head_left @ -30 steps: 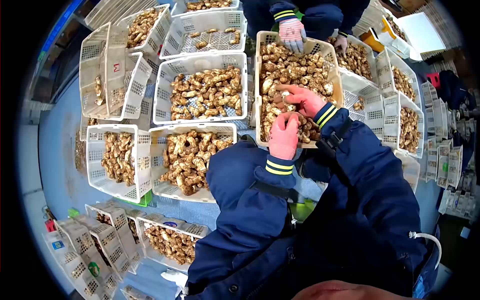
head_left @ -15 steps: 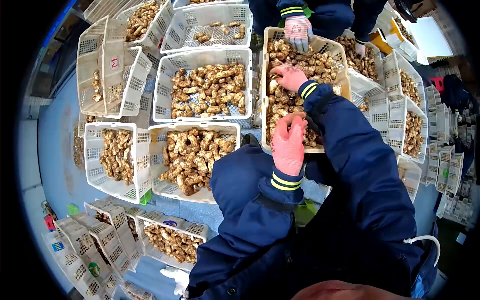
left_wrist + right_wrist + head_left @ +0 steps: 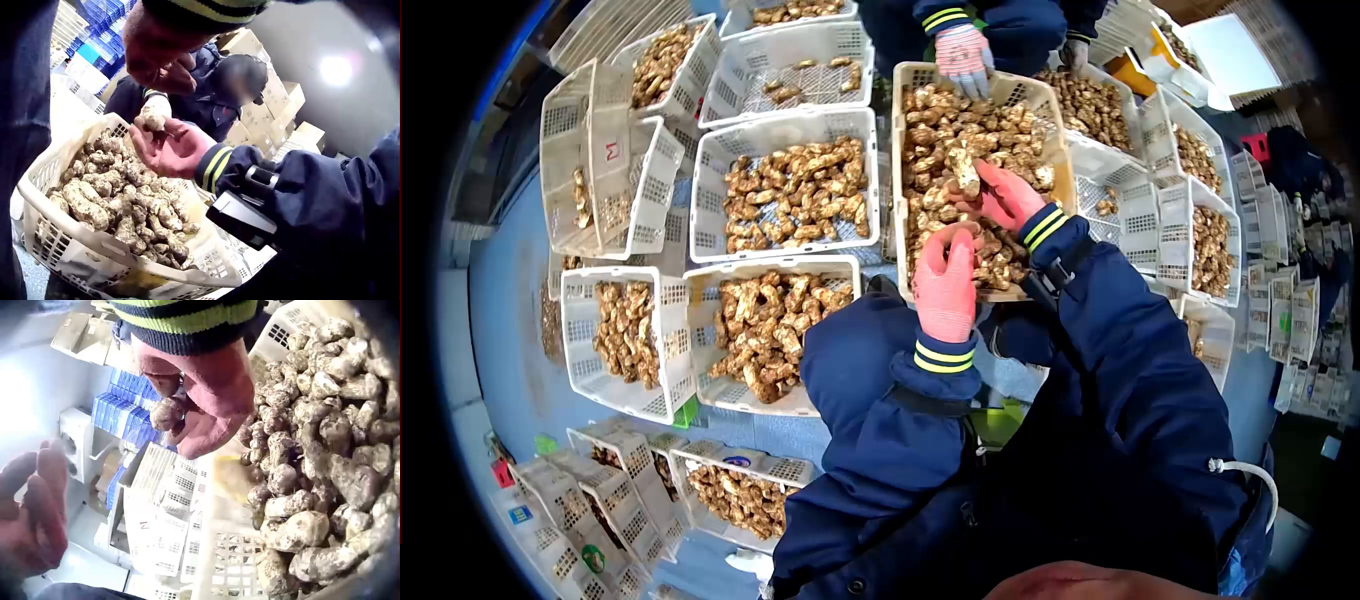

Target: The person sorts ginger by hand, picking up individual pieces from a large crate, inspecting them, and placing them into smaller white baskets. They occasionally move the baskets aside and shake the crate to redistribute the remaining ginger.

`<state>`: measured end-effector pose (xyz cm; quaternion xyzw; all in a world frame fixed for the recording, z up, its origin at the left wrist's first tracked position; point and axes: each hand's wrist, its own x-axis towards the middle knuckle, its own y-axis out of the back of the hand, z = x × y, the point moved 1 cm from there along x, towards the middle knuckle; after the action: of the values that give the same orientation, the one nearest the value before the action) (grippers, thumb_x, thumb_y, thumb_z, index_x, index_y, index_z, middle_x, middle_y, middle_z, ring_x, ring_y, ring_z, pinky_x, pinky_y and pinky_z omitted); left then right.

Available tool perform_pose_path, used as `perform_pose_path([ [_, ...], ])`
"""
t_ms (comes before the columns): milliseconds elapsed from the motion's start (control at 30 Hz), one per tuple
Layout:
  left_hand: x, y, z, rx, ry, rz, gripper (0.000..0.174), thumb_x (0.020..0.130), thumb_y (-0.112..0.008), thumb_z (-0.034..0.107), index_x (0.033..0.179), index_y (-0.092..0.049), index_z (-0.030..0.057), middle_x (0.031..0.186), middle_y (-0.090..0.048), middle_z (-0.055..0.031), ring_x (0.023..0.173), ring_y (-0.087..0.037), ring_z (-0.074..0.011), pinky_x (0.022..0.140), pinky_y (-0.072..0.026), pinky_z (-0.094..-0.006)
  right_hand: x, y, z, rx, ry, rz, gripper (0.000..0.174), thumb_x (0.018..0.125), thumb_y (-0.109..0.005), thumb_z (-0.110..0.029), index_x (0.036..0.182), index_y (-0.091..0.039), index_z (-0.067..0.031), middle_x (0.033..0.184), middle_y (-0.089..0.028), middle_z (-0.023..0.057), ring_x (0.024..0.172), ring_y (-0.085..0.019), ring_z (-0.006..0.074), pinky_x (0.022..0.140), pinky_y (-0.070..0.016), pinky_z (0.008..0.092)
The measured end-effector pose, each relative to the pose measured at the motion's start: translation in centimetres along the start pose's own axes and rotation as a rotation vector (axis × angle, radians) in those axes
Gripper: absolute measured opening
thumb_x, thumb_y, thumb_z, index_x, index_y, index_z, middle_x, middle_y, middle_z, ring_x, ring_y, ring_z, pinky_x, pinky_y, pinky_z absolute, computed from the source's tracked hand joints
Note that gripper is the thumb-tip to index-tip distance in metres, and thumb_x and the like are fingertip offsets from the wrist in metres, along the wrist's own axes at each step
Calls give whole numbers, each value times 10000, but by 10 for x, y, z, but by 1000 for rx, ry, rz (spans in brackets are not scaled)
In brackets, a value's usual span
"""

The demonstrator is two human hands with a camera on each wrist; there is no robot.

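A pale, dirt-speckled mushroom (image 3: 963, 170) stands up between the thumb and fingers of my right hand (image 3: 1008, 200), which wears a pink glove. The right wrist view shows its rounded end (image 3: 167, 414) poking out of the grip. My left hand (image 3: 947, 285), also in pink, hovers over the near edge of the crate, just beside the right one. Its fingers are loosely bent and hold nothing, as the right wrist view shows of that hand (image 3: 39, 509). Below both lies a cream plastic crate (image 3: 899, 160) heaped with brown mushrooms (image 3: 119, 200).
Opposite me, another person's striped-gloved hand (image 3: 963, 58) rests at the crate's far side. White crates of mushrooms stand to the left (image 3: 700, 205) and right (image 3: 1135, 190). More crates (image 3: 690, 455) line the floor at lower left. Cardboard boxes (image 3: 275, 103) are stacked behind.
Half a second ago my right hand was down among the mushrooms, farther into the crate. Now it is back near the left hand, gripping a mushroom. The left hand has stayed over the near edge.
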<state>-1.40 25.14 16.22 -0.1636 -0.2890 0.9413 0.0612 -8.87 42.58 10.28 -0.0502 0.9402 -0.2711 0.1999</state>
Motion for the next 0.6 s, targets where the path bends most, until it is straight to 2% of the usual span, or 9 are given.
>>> perform_pose_path([
  [67, 1, 1, -5, 52, 31, -69, 219, 885, -469, 161, 986, -530, -22, 963, -585, -100, 832, -571, -157, 711, -466, -251, -19, -9, -2, 172, 11, -33, 382, 892, -466, -282, 1154, -430, -7, 1099, -534, 140, 1027, -520, 273, 901, -411, 402],
  [100, 2, 1, -8, 43, 47, -98, 214, 883, -471, 160, 983, -531, -19, 963, -586, -99, 831, -572, -157, 710, -465, -251, -24, -16, -5, 96, 31, -51, 295, 904, -442, -245, 1092, -448, -18, 1178, -483, 159, 1074, -495, 273, 924, -403, 363],
  [167, 4, 0, -9, 74, 41, -98, 211, 881, -470, 158, 982, -531, -17, 963, -586, -97, 830, -573, -158, 709, -466, -252, -30, -28, -9, 33, 100, -95, 238, 907, -430, -199, 1060, -445, -18, 1090, -533, 126, 1029, -518, 226, 904, -419, 352],
  [267, 2, 0, -8, 75, 44, -73, 205, 878, -465, 149, 978, -531, -17, 960, -588, -93, 824, -576, -163, 697, -467, -253, -28, -40, -17, -64, 34, -56, 197, 866, -464, -133, 1022, -453, -14, 808, -555, 28, 820, -549, 134, 805, -452, 263],
  [367, 3, 1, -8, 105, 47, -57, 203, 879, -460, 145, 975, -533, -18, 962, -588, -93, 821, -578, -166, 689, -467, -250, -27, -26, -11, -292, 27, -14, 378, 764, -533, -36, 1130, -488, 47, 938, -588, 69, 841, -571, 151, 736, -454, 256],
  [400, 4, 0, -9, 76, 39, -64, 203, 879, -458, 145, 972, -540, -16, 954, -591, -92, 821, -578, -161, 689, -468, -246, -27, -19, -6, -349, 38, 21, 355, 738, -531, -16, 1087, -523, 45, 902, -595, 64, 739, -557, 137, 656, -445, 239],
  [433, 3, 0, -11, 43, 30, -96, 201, 878, -464, 149, 964, -545, -14, 942, -595, -89, 821, -577, -151, 689, -466, -240, -27, -9, -5, -195, -138, 30, 351, 733, -532, -20, 1077, -527, 50, 846, -593, 55, 697, -547, 139, 623, -440, 242],
  [500, 3, -2, -9, 77, 52, -115, 206, 878, -468, 155, 961, -546, -17, 930, -598, -82, 815, -576, -140, 688, -462, -233, -12, 8, 4, -434, -168, 196, 334, 728, -543, -30, 1050, -536, 60, 797, -585, 50, 678, -544, 136, 597, -437, 245],
  [600, 1, -2, -5, 96, 58, -104, 214, 878, -470, 160, 964, -546, -20, 931, -596, -82, 812, -578, -140, 688, -464, -232, 15, 2, -6, -523, -154, 104, 340, 710, -571, -52, 1048, -562, -14, 762, -588, 41, 608, -541, 128, 535, -471, 259],
])
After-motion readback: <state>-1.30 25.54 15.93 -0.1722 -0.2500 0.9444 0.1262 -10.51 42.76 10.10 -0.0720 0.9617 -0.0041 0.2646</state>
